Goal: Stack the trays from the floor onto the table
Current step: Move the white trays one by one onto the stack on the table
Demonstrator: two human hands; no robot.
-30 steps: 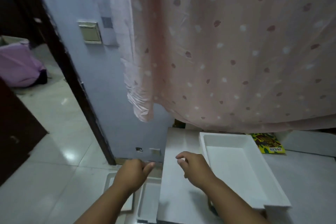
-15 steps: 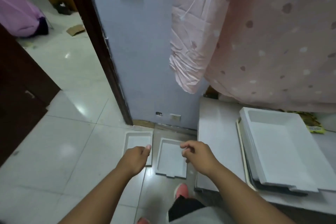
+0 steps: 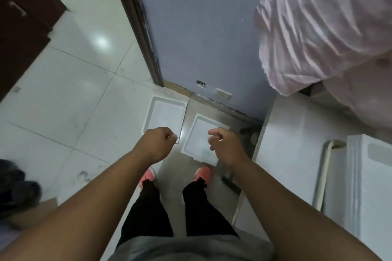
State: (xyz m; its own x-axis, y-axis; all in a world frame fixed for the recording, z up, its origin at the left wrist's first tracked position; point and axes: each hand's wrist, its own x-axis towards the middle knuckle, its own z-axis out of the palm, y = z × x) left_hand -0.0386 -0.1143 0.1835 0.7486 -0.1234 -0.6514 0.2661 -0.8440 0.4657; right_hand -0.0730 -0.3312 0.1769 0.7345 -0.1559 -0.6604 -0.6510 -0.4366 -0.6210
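Two shallow white trays lie side by side on the floor against the blue-grey wall: a left tray (image 3: pixel 165 115) and a right tray (image 3: pixel 201 137). My left hand (image 3: pixel 157 144) hovers above the near edge of the left tray, fingers curled loosely and holding nothing. My right hand (image 3: pixel 224 146) hangs over the right tray, fingers also loosely curled and empty. On the white table (image 3: pixel 284 133) at the right sits a stack of white trays (image 3: pixel 373 178), blurred at the frame edge.
A dark door frame (image 3: pixel 137 27) runs down to the floor left of the wall. A pink curtain (image 3: pixel 318 27) hangs over the table's far side. My feet in pink shoes (image 3: pixel 202 172) stand just behind the trays. A dark cabinet (image 3: pixel 23 17) stands at the left.
My view has tilted down from the table to the floor. Both hands have moved off the table's tray and now hang above the two floor trays, which are fully in sight.
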